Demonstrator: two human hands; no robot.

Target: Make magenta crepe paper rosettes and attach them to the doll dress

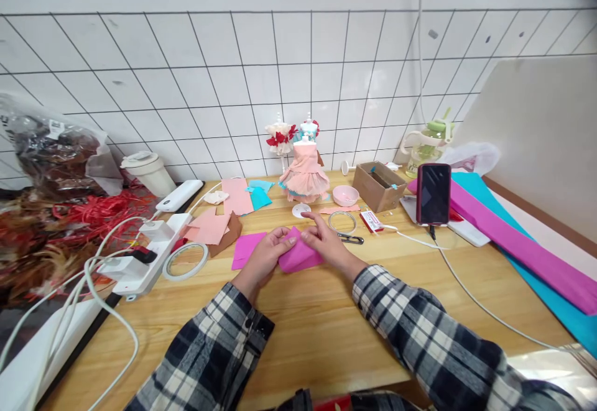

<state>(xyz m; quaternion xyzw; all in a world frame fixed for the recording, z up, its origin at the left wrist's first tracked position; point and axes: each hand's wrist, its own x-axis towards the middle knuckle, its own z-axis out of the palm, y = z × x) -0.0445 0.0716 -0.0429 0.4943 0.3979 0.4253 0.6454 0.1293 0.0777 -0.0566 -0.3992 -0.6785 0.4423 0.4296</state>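
Between my two hands is a piece of magenta paper (301,258), raised in the middle of the wooden table. My left hand (267,254) pinches its upper left edge between thumb and fingers. On its right side, my right hand (329,241) holds the paper with the thumb, the index finger stretched out above. Another magenta piece (243,249) lies flat beside my left hand. Behind the hands, a small dress form in a ruffled pink dress (304,171) stands near the tiled wall, with a white round disc (301,210) in front of it.
Left: a roll of tape (185,262), a power strip (153,262) with cables, and pink scraps (208,226). Right: a black cutter (351,239), a pink bowl (346,196), a cardboard box (379,188), an upright phone (433,193) and long magenta and blue sheets.
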